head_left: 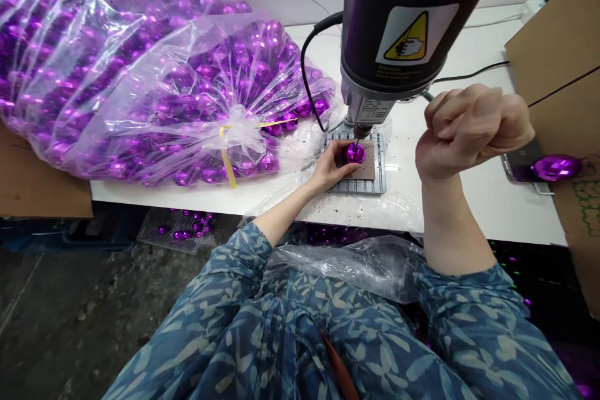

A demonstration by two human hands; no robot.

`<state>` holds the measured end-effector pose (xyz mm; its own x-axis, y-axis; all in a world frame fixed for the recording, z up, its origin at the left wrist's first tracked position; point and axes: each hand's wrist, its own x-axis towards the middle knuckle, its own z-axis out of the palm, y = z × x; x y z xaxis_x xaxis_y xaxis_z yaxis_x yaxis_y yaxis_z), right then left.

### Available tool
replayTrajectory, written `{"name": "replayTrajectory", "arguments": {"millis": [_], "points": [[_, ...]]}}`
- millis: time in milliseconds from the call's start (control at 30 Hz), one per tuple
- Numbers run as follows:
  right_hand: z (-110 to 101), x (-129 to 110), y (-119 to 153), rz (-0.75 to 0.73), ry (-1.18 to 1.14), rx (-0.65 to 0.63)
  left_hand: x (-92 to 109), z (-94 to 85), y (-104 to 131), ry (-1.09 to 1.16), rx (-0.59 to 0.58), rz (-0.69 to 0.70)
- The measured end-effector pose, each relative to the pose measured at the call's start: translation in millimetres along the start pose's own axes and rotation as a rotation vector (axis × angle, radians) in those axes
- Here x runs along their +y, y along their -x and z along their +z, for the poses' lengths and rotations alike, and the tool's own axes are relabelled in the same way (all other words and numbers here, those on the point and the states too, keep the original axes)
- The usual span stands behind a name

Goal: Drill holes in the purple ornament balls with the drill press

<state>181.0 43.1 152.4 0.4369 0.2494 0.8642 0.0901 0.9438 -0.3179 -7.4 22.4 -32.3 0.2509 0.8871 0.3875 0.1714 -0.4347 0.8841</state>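
Observation:
A black drill press [398,19] with a yellow warning label stands over a slotted metal base plate [380,169]. On the base lies a brown board [368,170]. My left hand [330,165] holds a shiny purple ball [355,152] on the board, thumb and fingers around its left side, directly under the drill's tip. My right hand [473,128] is raised to the right of the machine, its fingers curled closed by a lever [427,95] that reaches out from the drill; what lies inside the fist is hidden.
A large clear bag [140,75] of purple balls, tied with yellow ribbon, fills the table's left. Another purple ball [557,167] lies at the right by cardboard [557,44]. A clear tray [175,231] with several balls sits below the table. Dark shavings dot the white table [497,200].

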Motion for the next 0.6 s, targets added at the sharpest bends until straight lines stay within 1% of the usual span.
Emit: {"name": "replayTrajectory", "arguments": {"millis": [133, 267, 600], "points": [[-9, 11, 10, -0.073, -0.067, -0.016, 0, 0.0, 1, -0.023, -0.012, 0.009], [-15, 14, 16, -0.125, -0.106, -0.048, 4, 0.6, 1, -0.016, -0.001, -0.024], [-16, 18, 21, -0.224, -0.078, -0.111, 14, -0.1, -1, 0.009, 0.029, -0.090]]}}
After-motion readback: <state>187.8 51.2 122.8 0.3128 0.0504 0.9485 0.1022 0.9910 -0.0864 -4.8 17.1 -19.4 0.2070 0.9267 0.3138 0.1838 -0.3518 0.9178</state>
